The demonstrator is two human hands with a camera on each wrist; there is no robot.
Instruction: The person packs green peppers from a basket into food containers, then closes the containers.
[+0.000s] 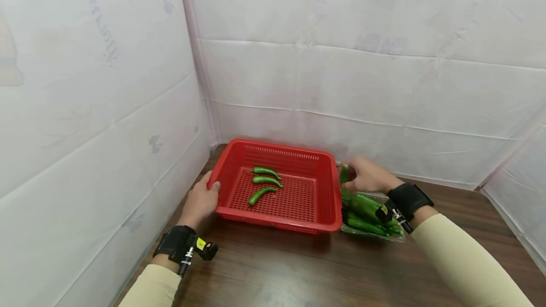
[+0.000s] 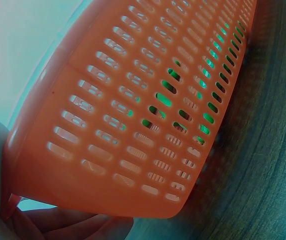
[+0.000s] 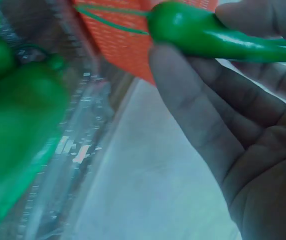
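Observation:
A red perforated basket (image 1: 324,188) sits on the dark wooden table with three green chilli peppers (image 1: 266,182) lying in it. My left hand (image 1: 200,201) grips the basket's left rim (image 2: 43,165), thumb over the edge. My right hand (image 1: 368,175) is just right of the basket and pinches one green pepper (image 3: 208,32) between thumb and fingertips, stalk end pointing toward the basket wall. Below that hand lies a clear plastic tray (image 1: 398,239) holding several more green peppers (image 1: 364,207).
White padded walls enclose the table on the left, back and right. Bare wooden tabletop (image 1: 298,269) stretches in front of the basket toward me. The clear tray (image 3: 78,165) touches the basket's right side.

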